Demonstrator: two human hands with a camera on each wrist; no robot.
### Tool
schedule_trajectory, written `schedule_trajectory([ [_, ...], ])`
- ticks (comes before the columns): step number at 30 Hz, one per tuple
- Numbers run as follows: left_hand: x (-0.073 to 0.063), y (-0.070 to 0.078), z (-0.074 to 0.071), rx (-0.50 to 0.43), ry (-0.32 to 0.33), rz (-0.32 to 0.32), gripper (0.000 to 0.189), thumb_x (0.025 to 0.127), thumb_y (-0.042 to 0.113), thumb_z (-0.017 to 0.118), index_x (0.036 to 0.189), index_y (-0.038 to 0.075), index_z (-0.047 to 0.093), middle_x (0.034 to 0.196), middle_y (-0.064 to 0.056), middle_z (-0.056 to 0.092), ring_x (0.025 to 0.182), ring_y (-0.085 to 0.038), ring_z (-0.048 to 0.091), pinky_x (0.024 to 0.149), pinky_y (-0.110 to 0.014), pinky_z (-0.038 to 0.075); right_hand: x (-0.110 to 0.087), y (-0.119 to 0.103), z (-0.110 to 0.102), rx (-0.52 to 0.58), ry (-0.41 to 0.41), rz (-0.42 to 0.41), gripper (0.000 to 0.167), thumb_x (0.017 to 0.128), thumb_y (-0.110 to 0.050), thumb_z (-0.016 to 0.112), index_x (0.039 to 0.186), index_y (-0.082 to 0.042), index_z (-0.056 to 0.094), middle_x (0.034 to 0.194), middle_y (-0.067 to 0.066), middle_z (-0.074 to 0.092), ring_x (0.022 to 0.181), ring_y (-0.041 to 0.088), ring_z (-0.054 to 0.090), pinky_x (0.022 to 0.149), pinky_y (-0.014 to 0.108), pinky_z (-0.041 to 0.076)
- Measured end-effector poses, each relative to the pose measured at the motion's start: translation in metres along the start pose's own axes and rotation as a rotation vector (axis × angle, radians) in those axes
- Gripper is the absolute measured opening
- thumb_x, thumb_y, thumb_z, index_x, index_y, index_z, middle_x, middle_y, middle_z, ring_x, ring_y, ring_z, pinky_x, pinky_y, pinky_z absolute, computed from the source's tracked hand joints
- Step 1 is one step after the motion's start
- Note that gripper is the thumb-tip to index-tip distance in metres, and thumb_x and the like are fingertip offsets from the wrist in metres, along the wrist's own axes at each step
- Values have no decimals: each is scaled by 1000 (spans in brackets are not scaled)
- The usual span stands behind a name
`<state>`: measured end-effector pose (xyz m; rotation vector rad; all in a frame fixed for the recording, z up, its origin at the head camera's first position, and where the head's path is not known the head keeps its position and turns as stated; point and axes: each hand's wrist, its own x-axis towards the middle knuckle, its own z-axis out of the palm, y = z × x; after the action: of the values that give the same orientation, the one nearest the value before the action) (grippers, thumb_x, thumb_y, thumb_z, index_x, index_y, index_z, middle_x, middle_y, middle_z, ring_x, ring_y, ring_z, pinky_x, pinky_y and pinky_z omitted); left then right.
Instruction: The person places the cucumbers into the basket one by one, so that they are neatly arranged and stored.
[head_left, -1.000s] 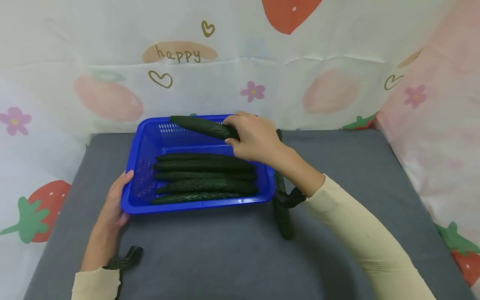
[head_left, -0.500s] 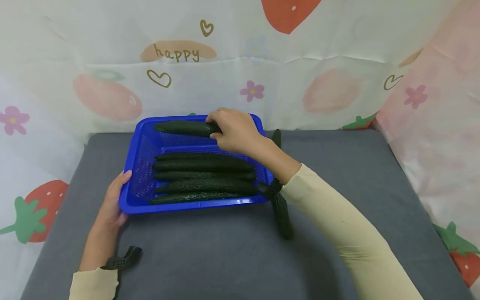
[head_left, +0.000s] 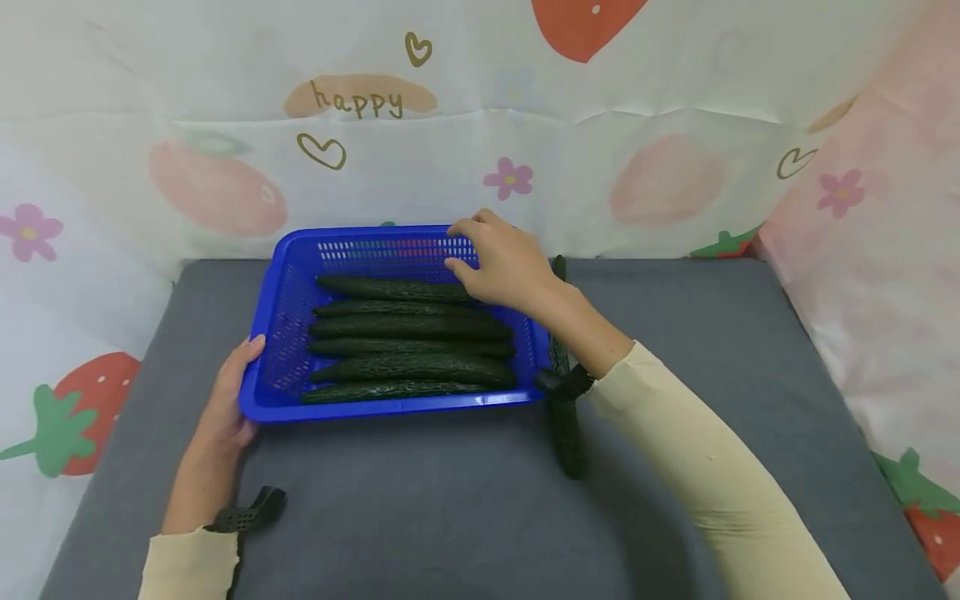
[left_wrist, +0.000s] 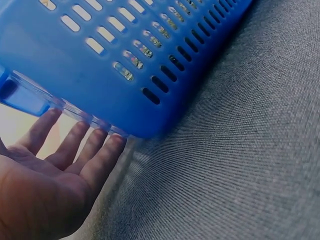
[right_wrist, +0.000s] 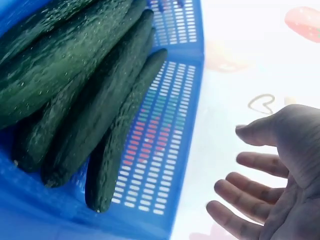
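Note:
Several long dark green cucumbers (head_left: 411, 367) lie side by side in a blue plastic basket (head_left: 322, 412). My left hand (head_left: 231, 392) is at the basket's left end; in the left wrist view its nearly straight fingers (left_wrist: 100, 162) rest their tips against the end wall. Over the back right corner of the basket is my right hand (head_left: 506, 262), holding nothing. Its thumb and fingers are spread apart in the right wrist view, beside the basket's rim. Just below it, the rearmost cucumber (head_left: 382, 288) lies along the back, its right end hidden by the hand.
Another cucumber (head_left: 567, 437) lies on the grey tabletop (head_left: 420, 508) just right of the basket, partly hidden under my right wrist. Behind the table hangs a white printed cloth (head_left: 555, 150), with a pinkish one (head_left: 892, 275) on the right.
My right hand carried a cucumber left over the back of the basket and let go of it. The cucumber now lies behind the others, and the hand has drawn back right. The left hand stayed.

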<state>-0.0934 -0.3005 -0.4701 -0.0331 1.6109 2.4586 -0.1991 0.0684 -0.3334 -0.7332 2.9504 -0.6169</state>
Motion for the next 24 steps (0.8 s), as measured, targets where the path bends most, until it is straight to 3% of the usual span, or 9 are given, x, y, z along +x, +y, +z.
schedule_trajectory([
  [6,-2,-1,1,27,3,-5,34,115,32,39,146,23,47,126,6,73,108,-9,71,88,-27,61,-12,11,-3,16,7,25,44,106,-35,63,146,-15,61,145,12,62,94,26,68,72,41,55],
  [11,-1,-2,1,26,4,-1,33,114,32,39,145,23,48,124,7,73,107,-8,72,87,-26,61,-25,18,-1,47,24,56,46,106,-35,64,147,-14,60,148,14,59,118,28,67,85,47,58],
  [14,0,-3,1,63,16,-10,36,114,34,39,148,24,44,127,8,71,110,-8,70,89,-26,60,-33,23,-1,76,45,81,47,106,-35,64,148,-15,59,152,15,55,127,28,65,87,48,59],
  [17,0,-2,2,102,27,-16,39,114,36,38,151,24,39,132,8,68,114,-9,68,91,-27,60,-40,28,-2,98,71,99,47,106,-35,65,148,-14,60,154,14,53,129,27,65,84,49,60],
  [24,0,1,1,89,31,-36,39,114,37,40,150,25,39,130,9,69,113,-8,69,91,-27,60,-60,44,-6,129,132,154,46,105,-31,66,146,-12,61,153,15,55,131,31,65,87,54,58],
])
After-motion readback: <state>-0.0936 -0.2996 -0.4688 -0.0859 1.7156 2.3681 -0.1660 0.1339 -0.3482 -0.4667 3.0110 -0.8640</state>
